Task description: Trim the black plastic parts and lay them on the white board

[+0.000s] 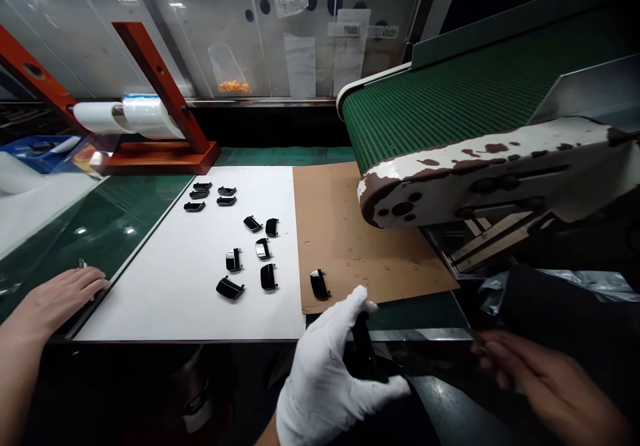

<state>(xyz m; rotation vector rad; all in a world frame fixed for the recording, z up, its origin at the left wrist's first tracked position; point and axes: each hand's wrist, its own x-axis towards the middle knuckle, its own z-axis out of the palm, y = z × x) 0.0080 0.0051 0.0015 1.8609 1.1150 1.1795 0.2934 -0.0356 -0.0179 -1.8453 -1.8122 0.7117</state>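
My left hand (325, 373), in a white glove, is closed round a black plastic part (364, 343) near the table's front edge. Bare, my right hand (543, 373) pinches a thin tool (479, 341), perhaps a blade; its kind is hard to make out in the dark. Just beyond the glove, one glossy black part (319, 285) lies on the brown cardboard (330, 233). Several similar black parts (268, 277) are spread over the white sheet (165, 286) to the left, with a further group (227, 201) toward its back.
A green conveyor belt (450, 99) with a chipped white frame overhangs the cardboard at right. An orange stand (150, 159) holds rolls of clear film (150, 116). At far left rests another person's hand (63, 296). Small curled shavings (357, 259) dot the cardboard.
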